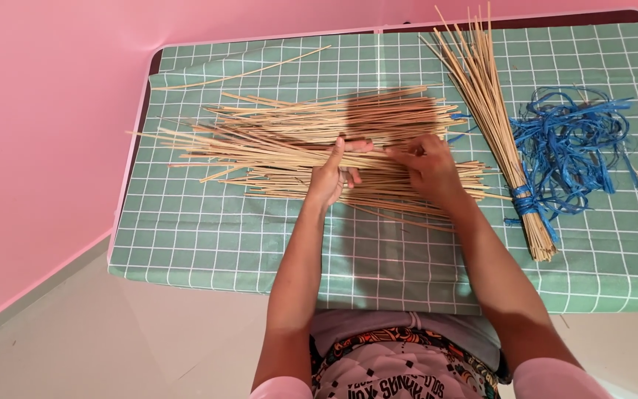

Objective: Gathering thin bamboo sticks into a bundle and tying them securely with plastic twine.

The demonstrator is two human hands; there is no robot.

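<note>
The left hand and right hand pinch a few thin sticks from the loose pile in the middle of the table. Too hard a pull could snap them or scatter the pile.

**Bare Forearms, Pink Sleeves, Patterned Top**

The person's arms were bare from wrist to above the elbow. The left hand and the right hand wore no gloves, and no rings or bracelets could be made out. Short pale pink sleeves covered the upper arms. Between those sleeves sat a pale, pinkish-white top, and just below it a band of busy orange, black and teal pattern. Below that band lay greyish-white cloth with small black diamond marks and dark lettering.
</note>
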